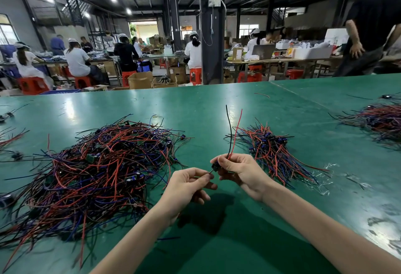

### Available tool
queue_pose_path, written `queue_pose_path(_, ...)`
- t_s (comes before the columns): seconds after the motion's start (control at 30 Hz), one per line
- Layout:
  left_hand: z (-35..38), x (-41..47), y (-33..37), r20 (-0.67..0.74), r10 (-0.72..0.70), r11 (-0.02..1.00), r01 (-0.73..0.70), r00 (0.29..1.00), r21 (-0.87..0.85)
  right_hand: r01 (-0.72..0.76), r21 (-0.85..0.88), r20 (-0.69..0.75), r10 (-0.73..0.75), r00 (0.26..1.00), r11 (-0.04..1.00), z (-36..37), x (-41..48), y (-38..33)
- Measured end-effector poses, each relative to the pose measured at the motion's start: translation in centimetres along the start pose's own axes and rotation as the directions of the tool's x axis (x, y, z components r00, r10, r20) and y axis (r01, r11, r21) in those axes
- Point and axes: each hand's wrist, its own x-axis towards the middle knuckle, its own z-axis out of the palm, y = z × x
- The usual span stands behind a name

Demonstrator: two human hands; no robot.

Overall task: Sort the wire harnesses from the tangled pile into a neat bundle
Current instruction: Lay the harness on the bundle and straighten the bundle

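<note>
The tangled pile (104, 165) of red, black and blue wire harnesses sprawls over the green table (217, 96), with small green boards and dark components caught among the strands. Just to the right of the pile, both hands hold a single harness (230, 153) above the table top. The right hand (238, 171) has its fingers curled around the harness, gripping it where the wires gather, so that one black and one red wire stand up out of the fist and bend apart at their tips. A small black component (214, 167) of the harness shows at the thumb side of that hand. The left hand (188, 184), nearer the pile, pinches a short lead below the component between thumb and forefinger, the other fingers loosely curled beneath. Farther right of the pile, beyond the hands, lies the sorted bundle (271, 150), its wires roughly parallel and its blue connectors grouped at one end. Well right of the pile, at the table's edge, sits another heap of wires (382, 122).
</note>
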Motion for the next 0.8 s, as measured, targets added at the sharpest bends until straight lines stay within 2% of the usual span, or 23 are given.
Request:
queue_pose_path(0.17,-0.5,0.3,-0.3,0.006,-0.001,0.997,0.001,1.000,0.075,0.025,0.022,-0.066,-0.023,0.998,0.999,-0.9,0.4,-0.6)
queue_pose_path(0.27,-0.7,0.4,-0.4,-0.009,0.038,0.979,-0.036,0.999,0.202,0.029,0.023,-0.086,-0.027,0.996,0.999,-1.3,0.5,-0.7)
queue_pose_path(0.37,-1.0,0.4,-0.7,-0.031,0.151,0.883,-0.121,0.988,0.454,0.039,0.005,-0.095,-0.038,0.995,0.999,-1.4,0.7,-0.5)
queue_pose_path(0.5,-0.8,0.4,-0.9,0.003,0.202,0.818,-0.171,0.979,0.549,0.057,0.005,-0.132,-0.056,0.990,0.998,-1.7,0.8,-0.5)
queue_pose_path(0.6,-0.8,0.3,-1.4,0.054,0.256,0.699,-0.223,0.965,0.679,0.061,0.010,-0.162,-0.059,0.985,0.998,-2.1,1.0,-0.6)
queue_pose_path(0.8,-1.2,0.3,-1.3,0.059,0.271,0.669,-0.232,0.961,0.706,0.059,0.001,-0.178,-0.058,0.982,0.998,-2.2,1.0,-0.5)
